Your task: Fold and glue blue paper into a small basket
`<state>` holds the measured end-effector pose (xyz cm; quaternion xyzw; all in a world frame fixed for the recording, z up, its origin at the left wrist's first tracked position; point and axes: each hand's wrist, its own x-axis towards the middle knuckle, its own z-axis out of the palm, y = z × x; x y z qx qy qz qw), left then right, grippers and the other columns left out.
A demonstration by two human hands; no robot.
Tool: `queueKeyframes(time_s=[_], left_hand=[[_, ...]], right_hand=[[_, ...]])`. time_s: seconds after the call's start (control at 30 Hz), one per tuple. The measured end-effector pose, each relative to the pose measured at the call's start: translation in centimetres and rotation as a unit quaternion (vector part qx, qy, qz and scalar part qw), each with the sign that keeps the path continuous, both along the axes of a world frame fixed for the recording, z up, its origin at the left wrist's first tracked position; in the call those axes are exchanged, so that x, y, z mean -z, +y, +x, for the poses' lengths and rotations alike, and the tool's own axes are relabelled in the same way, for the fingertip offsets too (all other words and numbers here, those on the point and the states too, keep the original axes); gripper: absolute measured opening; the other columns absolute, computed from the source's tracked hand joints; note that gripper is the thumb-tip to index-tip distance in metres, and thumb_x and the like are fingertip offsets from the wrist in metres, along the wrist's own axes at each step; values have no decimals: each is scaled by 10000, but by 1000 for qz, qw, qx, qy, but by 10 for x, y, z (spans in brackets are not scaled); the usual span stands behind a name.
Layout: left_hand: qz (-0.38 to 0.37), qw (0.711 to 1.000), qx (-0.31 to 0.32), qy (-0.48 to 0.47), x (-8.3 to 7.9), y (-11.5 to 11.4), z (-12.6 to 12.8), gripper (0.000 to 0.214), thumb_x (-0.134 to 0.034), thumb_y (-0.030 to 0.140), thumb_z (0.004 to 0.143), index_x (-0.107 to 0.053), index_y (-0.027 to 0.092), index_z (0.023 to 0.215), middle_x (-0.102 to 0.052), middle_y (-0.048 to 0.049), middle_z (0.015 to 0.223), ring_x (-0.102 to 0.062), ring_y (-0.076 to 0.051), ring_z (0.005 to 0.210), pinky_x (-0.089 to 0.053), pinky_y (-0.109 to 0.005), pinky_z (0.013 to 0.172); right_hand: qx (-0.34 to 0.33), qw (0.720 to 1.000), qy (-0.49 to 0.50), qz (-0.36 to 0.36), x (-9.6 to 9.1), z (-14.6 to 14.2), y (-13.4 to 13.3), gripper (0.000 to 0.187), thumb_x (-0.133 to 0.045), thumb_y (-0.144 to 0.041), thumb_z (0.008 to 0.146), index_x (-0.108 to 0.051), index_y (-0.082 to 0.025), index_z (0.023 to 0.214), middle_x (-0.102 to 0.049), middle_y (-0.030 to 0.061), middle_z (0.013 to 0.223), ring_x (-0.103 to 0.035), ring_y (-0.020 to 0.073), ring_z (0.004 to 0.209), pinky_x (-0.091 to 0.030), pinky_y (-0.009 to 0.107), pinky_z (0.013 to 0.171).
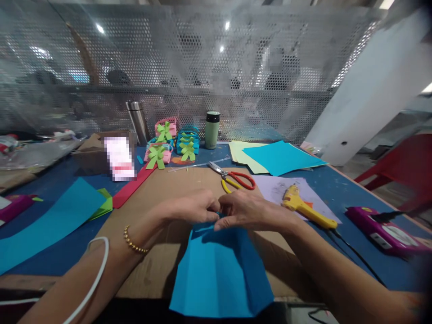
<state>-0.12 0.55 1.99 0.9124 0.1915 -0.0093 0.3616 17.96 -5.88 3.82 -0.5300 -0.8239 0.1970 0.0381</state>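
Observation:
A folded piece of blue paper with crease lines stands over the cardboard sheet, its near end reaching past the table's front edge. My left hand and my right hand meet at its far end, fingers bent and pinched on the paper there. The fingertips partly hide that end of the paper. Just beyond my hands lie scissors with red and yellow handles. A yellow glue gun rests to the right on a pale purple sheet.
Small pink and blue paper baskets with green bows stand at the back, between a steel flask and a green tumbler. Blue and yellow sheets lie back right. A purple power strip is at right, blue paper at left.

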Motion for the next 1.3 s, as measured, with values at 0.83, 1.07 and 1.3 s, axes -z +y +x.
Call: queueKeyframes(time_s=[0.83, 1.07, 1.3], left_hand=[[-50, 997, -42, -28, -15, 22, -19, 390, -502, 129, 681, -651, 157, 1040, -651, -44, 991, -555, -172, 864, -423, -257, 706], [-81, 992, -98, -5, -6, 21, -19, 245, -581, 368, 776, -584, 151, 663, -429, 33, 605, -367, -98, 545, -265, -235, 476], [-51, 990, -131, -20, -10, 16, -19, 265, -608, 339, 749, -532, 158, 570, -356, 41, 569, -295, -85, 517, -207, -242, 460]], right_hand=[[-3, 996, 79, 29, 11, 26, 24, 105, -670, -277, 824, -664, -173, 838, -591, -15, 748, -526, 129, 714, -341, 226, 600], [5, 998, 65, 9, 4, 14, 15, 84, -661, -234, 836, -706, -172, 873, -656, 8, 776, -555, 140, 714, -361, 237, 607], [-22, 997, 73, 15, 0, 17, 15, 110, -660, -252, 848, -716, -179, 907, -673, 17, 815, -567, 147, 744, -375, 235, 621]])
